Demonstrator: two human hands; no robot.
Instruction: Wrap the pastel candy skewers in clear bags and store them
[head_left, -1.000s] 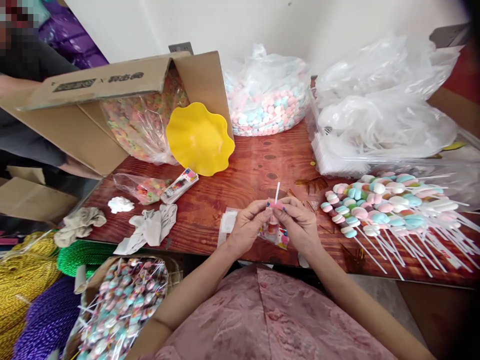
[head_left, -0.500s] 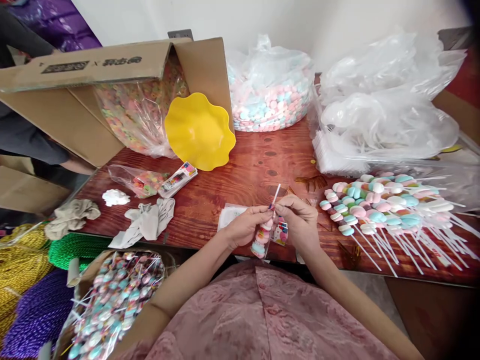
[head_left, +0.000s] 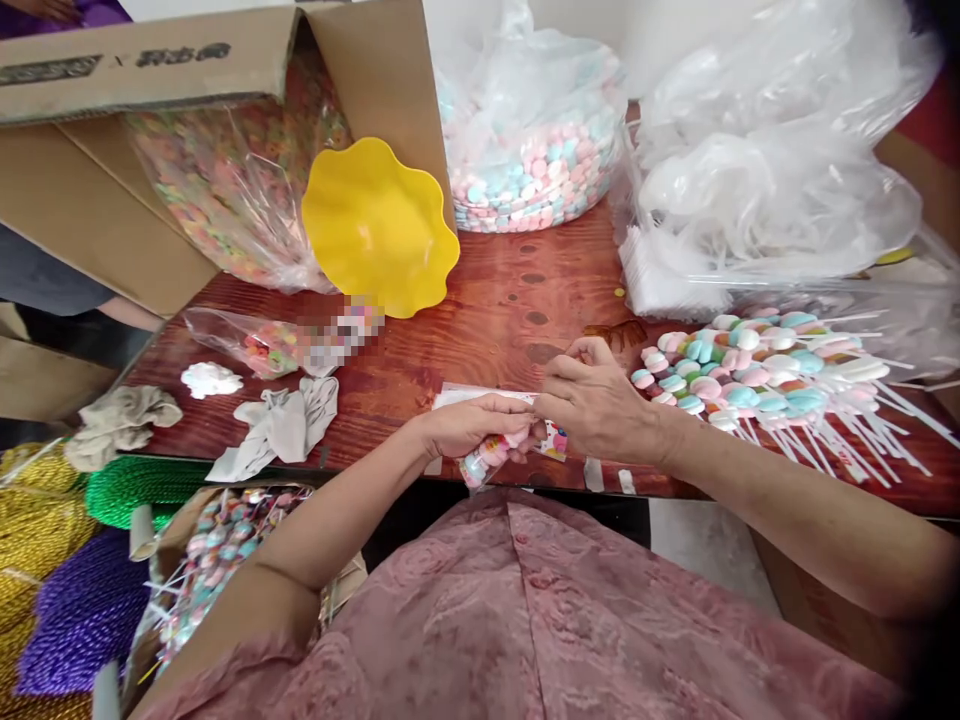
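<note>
The left hand lies low over the near edge of the wooden table, its fingers curled shut around a candy skewer of pink and blue pieces in a clear wrapper, which pokes out under the palm toward the person's lap. The right hand sits just right of it, fingers bent and thumb and forefinger pinched together at the skewer's upper end, where the two hands meet; whether it grips the stick or only the wrapper cannot be told. Far left, a large cardboard box lies on its side, holding a clear bag of mixed-colour candy rings. A yellow scalloped bowl leans against that bag. Behind it, far centre, an open plastic bag is filled with pink, blue and white candies. To the right are crumpled clear plastic bags, and near them a heap of finished candy skewers with white sticks fanning rightward. At near left, below the table, a carton holds wrapped skewers. A small packet of candy rings lies on the table left of centre, with a crumpled cloth just nearer.
</note>
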